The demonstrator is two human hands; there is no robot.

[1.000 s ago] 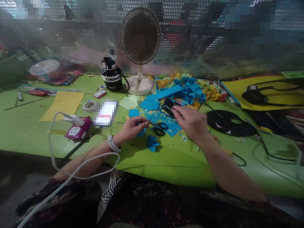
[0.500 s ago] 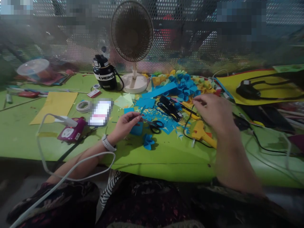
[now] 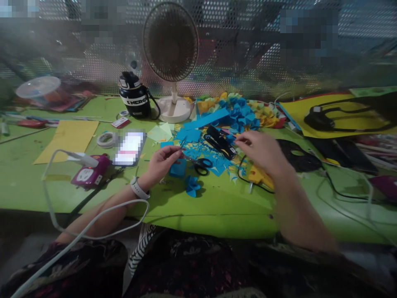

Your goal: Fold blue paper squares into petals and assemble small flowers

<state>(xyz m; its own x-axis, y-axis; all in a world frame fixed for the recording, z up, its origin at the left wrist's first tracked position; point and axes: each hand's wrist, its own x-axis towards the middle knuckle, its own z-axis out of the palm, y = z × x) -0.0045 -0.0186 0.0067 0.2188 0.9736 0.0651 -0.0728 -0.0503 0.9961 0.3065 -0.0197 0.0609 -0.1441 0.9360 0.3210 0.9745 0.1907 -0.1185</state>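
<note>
Shifting leftward since the earlier frame, the right hand (image 3: 263,153) is reaching forward, fingertips bunching, its hold indeterminable. Just left of them, the black stapler (image 3: 222,143) is slanting from near right to far left. Scissors (image 3: 195,162) are pointing leftward at the left hand (image 3: 165,162), whose fingertips are meeting, contents unclear.

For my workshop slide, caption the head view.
Two hands over a green table, black-handled scissors, a black stapler and blue paper scraps lying between them.
</note>
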